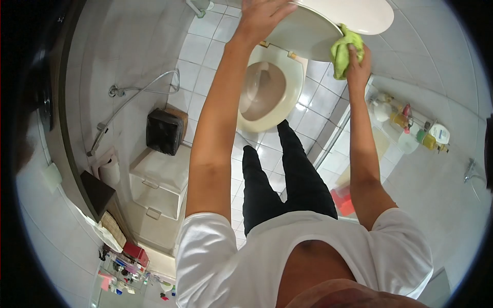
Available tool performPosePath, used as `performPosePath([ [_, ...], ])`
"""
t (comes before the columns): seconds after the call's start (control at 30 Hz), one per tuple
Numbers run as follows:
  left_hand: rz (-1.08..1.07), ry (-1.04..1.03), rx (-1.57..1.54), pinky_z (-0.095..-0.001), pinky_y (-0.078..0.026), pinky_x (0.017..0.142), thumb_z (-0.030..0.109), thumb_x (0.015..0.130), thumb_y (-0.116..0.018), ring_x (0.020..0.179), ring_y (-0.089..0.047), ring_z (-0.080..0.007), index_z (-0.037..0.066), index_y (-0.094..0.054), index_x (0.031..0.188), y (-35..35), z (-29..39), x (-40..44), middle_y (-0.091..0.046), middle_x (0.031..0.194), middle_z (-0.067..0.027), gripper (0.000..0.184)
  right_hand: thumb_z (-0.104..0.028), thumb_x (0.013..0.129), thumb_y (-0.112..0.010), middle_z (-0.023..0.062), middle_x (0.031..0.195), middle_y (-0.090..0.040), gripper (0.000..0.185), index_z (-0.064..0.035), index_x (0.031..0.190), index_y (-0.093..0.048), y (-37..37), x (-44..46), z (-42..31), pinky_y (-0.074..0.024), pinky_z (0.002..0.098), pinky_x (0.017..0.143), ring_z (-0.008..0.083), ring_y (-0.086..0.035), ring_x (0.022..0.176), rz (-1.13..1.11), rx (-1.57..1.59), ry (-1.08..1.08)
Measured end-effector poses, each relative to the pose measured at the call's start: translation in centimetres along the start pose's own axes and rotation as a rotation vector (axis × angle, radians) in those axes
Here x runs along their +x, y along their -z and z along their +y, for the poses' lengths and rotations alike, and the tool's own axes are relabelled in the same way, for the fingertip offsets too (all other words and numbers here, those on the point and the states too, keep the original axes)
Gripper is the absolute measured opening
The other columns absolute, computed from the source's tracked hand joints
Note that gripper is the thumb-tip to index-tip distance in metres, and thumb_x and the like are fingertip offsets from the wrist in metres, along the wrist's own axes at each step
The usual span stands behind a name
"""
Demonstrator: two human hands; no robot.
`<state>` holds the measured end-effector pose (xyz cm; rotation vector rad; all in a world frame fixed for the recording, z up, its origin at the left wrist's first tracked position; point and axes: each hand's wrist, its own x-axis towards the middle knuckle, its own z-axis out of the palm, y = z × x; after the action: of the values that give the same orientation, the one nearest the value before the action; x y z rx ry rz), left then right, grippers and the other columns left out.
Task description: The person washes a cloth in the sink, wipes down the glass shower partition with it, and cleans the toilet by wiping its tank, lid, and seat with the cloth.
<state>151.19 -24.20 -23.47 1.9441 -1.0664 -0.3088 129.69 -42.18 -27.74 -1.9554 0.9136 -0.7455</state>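
My right hand [359,66] is closed around a bunched lime-green cloth [347,51]. The cloth touches the right edge of the toilet tank [308,33], just under its white lid [367,15]. At the top of the view my left hand [264,18] rests by the tank's left side with fingers stretched out, partly cut off by the frame edge. Below the tank is the toilet bowl [263,90], its seat ring [295,84] facing up between my two arms.
A bin lined with a black bag [164,132] stands left of the toilet, near a hand shower [100,131] and a toilet paper roll [109,169]. Several bottles [439,133] line a ledge on the right. A red container [343,201] sits behind my right arm.
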Motion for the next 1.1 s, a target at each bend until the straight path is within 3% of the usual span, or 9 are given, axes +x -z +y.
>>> performPosePath([
  [0.13,-0.025,0.032,-0.159,-0.0386,-0.037,0.098,0.031,0.092,-0.050,0.117,-0.047,-0.0302,0.018,-0.063,0.115,-0.9,0.1,2.2,-0.031,0.143,-0.0158,0.029,-0.023,0.095,-0.046,0.0159,0.120,-0.052,0.039,0.0014,0.125,-0.043,0.9,-4.9,-3.1,-0.0432,0.0387,0.094,0.0273,-0.053,0.109,0.274,0.811,-0.448],
  [0.23,0.027,-0.032,-0.190,-0.0358,-0.041,0.094,0.030,0.093,-0.048,0.113,-0.050,-0.0280,0.016,-0.064,0.114,-1.4,-0.2,1.9,-0.033,0.142,-0.0155,0.029,-0.018,0.093,-0.040,0.0163,0.123,-0.050,0.040,0.0002,0.129,-0.038,-1.1,-7.2,-3.4,-0.0403,0.0442,0.100,0.0291,-0.049,0.116,0.185,1.170,-0.626],
  [0.4,0.001,0.012,-0.295,-0.0335,-0.038,0.098,0.028,0.095,-0.046,0.123,-0.044,-0.0246,0.009,-0.062,0.116,-2.0,0.1,1.9,-0.026,0.148,-0.0141,0.033,0.004,0.082,-0.048,0.0081,0.109,-0.051,0.031,-0.0030,0.112,-0.045,-10.0,-1.7,-8.9,-0.0425,0.0373,0.090,0.0216,-0.051,0.100,0.417,1.419,-0.398],
  [0.57,-0.036,-0.007,-0.263,-0.0342,-0.035,0.101,0.027,0.096,-0.044,0.127,-0.039,-0.0244,0.003,-0.061,0.116,-2.2,0.0,2.1,-0.022,0.150,-0.0140,0.036,0.004,0.083,-0.038,0.0092,0.113,-0.048,0.033,-0.0020,0.116,-0.041,-19.6,0.0,0.8,-0.0430,0.0427,0.092,0.0253,-0.050,0.103,0.623,1.584,-0.750],
  [0.67,-0.031,-0.022,-0.215,-0.0351,-0.034,0.102,0.028,0.096,-0.044,0.127,-0.039,-0.0248,0.003,-0.061,0.117,-2.1,-0.1,2.2,-0.021,0.150,-0.0132,0.037,0.002,0.084,-0.037,0.0122,0.114,-0.048,0.029,0.0000,0.112,-0.044,-22.8,-0.9,10.4,-0.0440,0.0471,0.093,0.0299,-0.050,0.106,0.308,1.719,-1.226],
  [0.77,-0.017,0.008,-0.276,-0.0356,-0.035,0.101,0.029,0.097,-0.043,0.127,-0.039,-0.0247,0.003,-0.060,0.117,-2.5,-0.2,2.1,-0.021,0.150,-0.0113,0.038,0.001,0.083,-0.038,0.0147,0.113,-0.049,0.026,0.0008,0.108,-0.047,-18.9,-0.3,4.3,-0.0443,0.0488,0.094,0.0329,-0.050,0.107,0.195,1.735,-1.341],
  [0.93,-0.080,0.117,-0.298,-0.0363,-0.037,0.101,0.031,0.097,-0.041,0.126,-0.040,-0.0247,0.002,-0.059,0.119,-1.7,0.9,2.1,-0.020,0.151,-0.0089,0.040,0.004,0.082,-0.039,0.0158,0.108,-0.051,0.027,0.0022,0.107,-0.046,-19.1,0.7,-8.2,-0.0460,0.0446,0.091,0.0326,-0.051,0.106,0.100,1.953,-1.198],
  [1.03,-0.090,0.106,-0.269,-0.0367,-0.037,0.100,0.031,0.097,-0.041,0.127,-0.039,-0.0255,0.003,-0.059,0.119,-1.6,0.5,2.6,-0.020,0.151,-0.0093,0.040,0.006,0.082,-0.039,0.0151,0.110,-0.051,0.031,0.0012,0.112,-0.046,-19.0,1.8,-6.6,-0.0470,0.0394,0.089,0.0291,-0.053,0.105,0.109,1.866,-1.359],
  [1.1,-0.063,0.049,-0.212,-0.0370,-0.036,0.101,0.031,0.097,-0.041,0.128,-0.038,-0.0263,0.003,-0.059,0.119,-1.8,0.7,2.3,-0.020,0.151,-0.0101,0.040,0.006,0.081,-0.040,0.0144,0.114,-0.052,0.032,0.0025,0.112,-0.047,-20.6,1.3,0.4,-0.0466,0.0387,0.090,0.0293,-0.054,0.103,-0.170,1.780,-1.292],
])
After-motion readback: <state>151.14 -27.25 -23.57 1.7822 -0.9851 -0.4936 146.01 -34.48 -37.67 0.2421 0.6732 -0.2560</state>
